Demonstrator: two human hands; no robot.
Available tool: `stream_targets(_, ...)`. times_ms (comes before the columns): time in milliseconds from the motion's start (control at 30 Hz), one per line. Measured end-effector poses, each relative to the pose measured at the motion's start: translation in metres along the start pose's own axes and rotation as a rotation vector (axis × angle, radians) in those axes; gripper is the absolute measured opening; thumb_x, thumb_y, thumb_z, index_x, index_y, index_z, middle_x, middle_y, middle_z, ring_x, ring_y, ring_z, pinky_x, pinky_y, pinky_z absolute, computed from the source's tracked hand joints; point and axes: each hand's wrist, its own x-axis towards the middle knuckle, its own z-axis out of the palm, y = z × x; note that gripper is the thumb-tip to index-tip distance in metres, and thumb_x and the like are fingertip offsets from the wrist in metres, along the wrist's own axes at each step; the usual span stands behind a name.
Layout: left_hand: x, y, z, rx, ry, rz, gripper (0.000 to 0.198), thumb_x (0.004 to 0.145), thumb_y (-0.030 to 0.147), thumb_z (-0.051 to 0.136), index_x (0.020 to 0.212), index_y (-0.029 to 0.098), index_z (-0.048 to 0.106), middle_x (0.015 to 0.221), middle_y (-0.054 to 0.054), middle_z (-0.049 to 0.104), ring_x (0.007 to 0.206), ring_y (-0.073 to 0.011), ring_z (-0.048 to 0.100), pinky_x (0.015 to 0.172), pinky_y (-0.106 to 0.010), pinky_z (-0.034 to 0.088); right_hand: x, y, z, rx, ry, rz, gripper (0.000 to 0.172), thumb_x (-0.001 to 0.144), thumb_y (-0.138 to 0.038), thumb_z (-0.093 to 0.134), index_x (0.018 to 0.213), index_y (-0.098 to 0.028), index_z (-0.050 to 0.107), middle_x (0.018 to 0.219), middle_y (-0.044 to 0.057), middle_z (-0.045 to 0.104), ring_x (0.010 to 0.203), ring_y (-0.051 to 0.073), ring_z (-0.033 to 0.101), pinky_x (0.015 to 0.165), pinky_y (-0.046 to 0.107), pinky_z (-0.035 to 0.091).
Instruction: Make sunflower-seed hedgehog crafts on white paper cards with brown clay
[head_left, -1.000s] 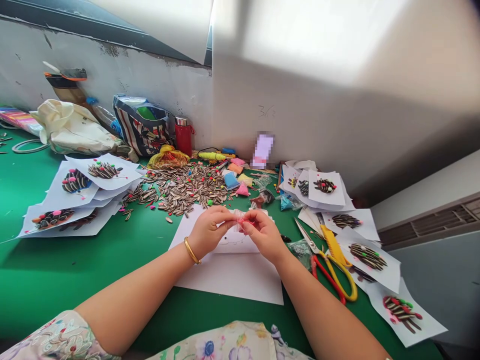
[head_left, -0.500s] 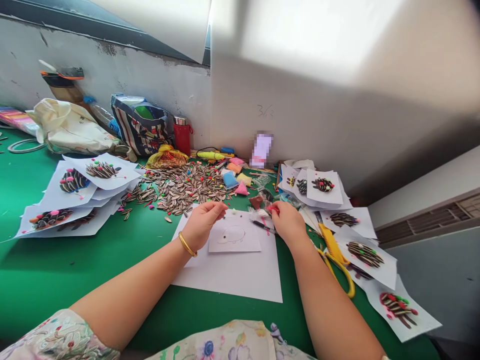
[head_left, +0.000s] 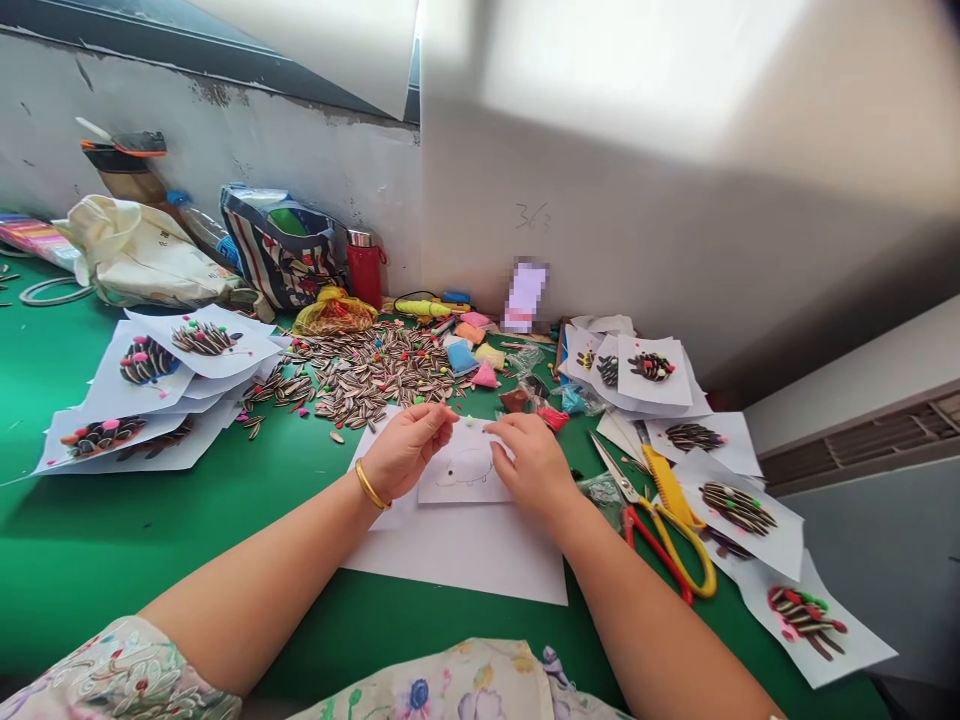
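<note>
My left hand point(head_left: 412, 445), with a gold bangle at the wrist, is closed in a pinch over the upper left of a small white card point(head_left: 450, 490). A tiny red bit point(head_left: 454, 418) shows at its fingertips. Over the card's right side is my right hand point(head_left: 531, 462), its fingers curved and thumb apart, with nothing visible in them. The card bears a drawn animal outline point(head_left: 463, 468), partly covered by the right hand. A pale green dab point(head_left: 469, 421) is near the card's top edge. Under the card lies a larger white sheet point(head_left: 465, 560).
A heap of sunflower seeds point(head_left: 367, 375) lies behind my hands, beside coloured packets point(head_left: 461, 358) and a red packet point(head_left: 553, 417). Scissors point(head_left: 652, 515) and a yellow cutter point(head_left: 670, 485) lie right. Seed-decorated cards point(head_left: 161, 400) are stacked left, more cards point(head_left: 739, 505) right.
My right hand has moved left from the red packet to the card, leaving the packet on the table and uncovering the scissors. My left hand has stayed almost in place.
</note>
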Motion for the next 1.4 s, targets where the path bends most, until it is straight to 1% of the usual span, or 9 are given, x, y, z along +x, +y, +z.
stream_targets(167, 0.0, -0.001, 0.0, -0.049, -0.074, -0.031, 0.029, 0.07, 0.041, 0.084, 0.088, 0.019, 0.078, 0.073, -0.001, 0.064, 0.07, -0.0095, 0.057, 0.072, -0.027, 0.049, -0.003, -0.009, 0.004, 0.023, -0.053, -0.007, 0.025, 0.086, -0.013, 0.057, 0.106, -0.021, 0.07, 0.102, 0.009, 0.067, 0.099, 0.026, 0.058, 0.087, 0.043, 0.048)
stream_targets(400, -0.001, -0.001, 0.0, -0.169, -0.077, -0.107, 0.031, 0.07, 0.023, 0.085, 0.1, 0.021, 0.077, 0.085, -0.003, 0.072, 0.081, -0.0112, 0.065, 0.08, -0.025, 0.052, -0.002, -0.008, 0.004, 0.041, -0.072, 0.004, 0.023, 0.088, -0.014, 0.057, 0.105, -0.021, 0.07, 0.102, 0.008, 0.067, 0.099, 0.025, 0.057, 0.088, 0.042, 0.047)
stream_targets(600, -0.003, 0.002, 0.002, -0.174, -0.1, -0.123, 0.027, 0.068, 0.026, 0.087, 0.091, 0.016, 0.076, 0.083, -0.003, 0.072, 0.079, -0.0099, 0.065, 0.079, -0.022, 0.051, -0.003, -0.008, 0.005, 0.047, -0.093, 0.016, 0.022, 0.088, -0.014, 0.057, 0.105, -0.02, 0.071, 0.103, 0.008, 0.068, 0.1, 0.024, 0.058, 0.089, 0.04, 0.047)
stream_targets(767, -0.003, 0.003, 0.002, -0.15, -0.117, -0.098, 0.026, 0.07, 0.033, 0.086, 0.08, 0.013, 0.072, 0.072, -0.001, 0.065, 0.068, -0.0076, 0.058, 0.068, -0.02, 0.047, -0.002, -0.008, 0.004, 0.024, -0.125, 0.039, 0.022, 0.089, -0.015, 0.058, 0.104, -0.02, 0.072, 0.104, 0.008, 0.069, 0.101, 0.023, 0.058, 0.09, 0.039, 0.047)
stream_targets(933, -0.002, 0.004, 0.001, -0.086, -0.179, -0.021, 0.026, 0.076, 0.033, 0.081, 0.07, 0.014, 0.065, 0.066, 0.001, 0.058, 0.064, -0.0076, 0.052, 0.062, -0.02, 0.043, -0.001, -0.01, 0.003, -0.018, -0.271, -0.022, 0.023, 0.092, -0.017, 0.055, 0.103, -0.022, 0.074, 0.113, 0.006, 0.071, 0.105, 0.023, 0.058, 0.097, 0.041, 0.044)
stream_targets(1067, 0.0, 0.005, -0.002, -0.099, -0.144, -0.023, 0.02, 0.077, 0.03, 0.08, 0.077, 0.015, 0.067, 0.073, 0.0, 0.061, 0.068, -0.0078, 0.054, 0.066, -0.02, 0.044, -0.003, -0.011, 0.004, -0.08, -0.389, -0.047, 0.029, 0.091, -0.017, 0.055, 0.115, -0.023, 0.07, 0.127, 0.006, 0.066, 0.114, 0.025, 0.055, 0.1, 0.044, 0.043)
stream_targets(1233, 0.005, 0.007, -0.007, -0.148, -0.055, -0.033, 0.022, 0.069, 0.02, 0.085, 0.087, 0.017, 0.072, 0.079, 0.0, 0.066, 0.075, -0.009, 0.059, 0.074, -0.021, 0.047, -0.006, -0.009, 0.007, -0.118, -0.433, -0.013, 0.036, 0.091, -0.018, 0.057, 0.126, -0.021, 0.063, 0.134, 0.008, 0.061, 0.118, 0.027, 0.052, 0.1, 0.046, 0.044)
stream_targets(1333, 0.007, 0.008, -0.01, -0.137, -0.028, -0.03, 0.026, 0.07, 0.025, 0.085, 0.092, 0.015, 0.074, 0.077, -0.001, 0.066, 0.075, -0.009, 0.058, 0.074, -0.021, 0.047, -0.005, -0.008, 0.009, -0.115, -0.424, -0.012, 0.036, 0.091, -0.019, 0.056, 0.126, -0.02, 0.063, 0.134, 0.008, 0.06, 0.118, 0.028, 0.052, 0.101, 0.046, 0.044)
stream_targets(1400, 0.008, 0.008, -0.011, -0.103, -0.027, -0.017, 0.026, 0.072, 0.031, 0.084, 0.088, 0.014, 0.074, 0.075, -0.002, 0.065, 0.072, -0.0087, 0.057, 0.071, -0.02, 0.046, -0.005, -0.008, 0.01, -0.108, -0.417, -0.012, 0.035, 0.091, -0.019, 0.056, 0.125, -0.02, 0.064, 0.134, 0.008, 0.061, 0.118, 0.028, 0.051, 0.102, 0.045, 0.044)
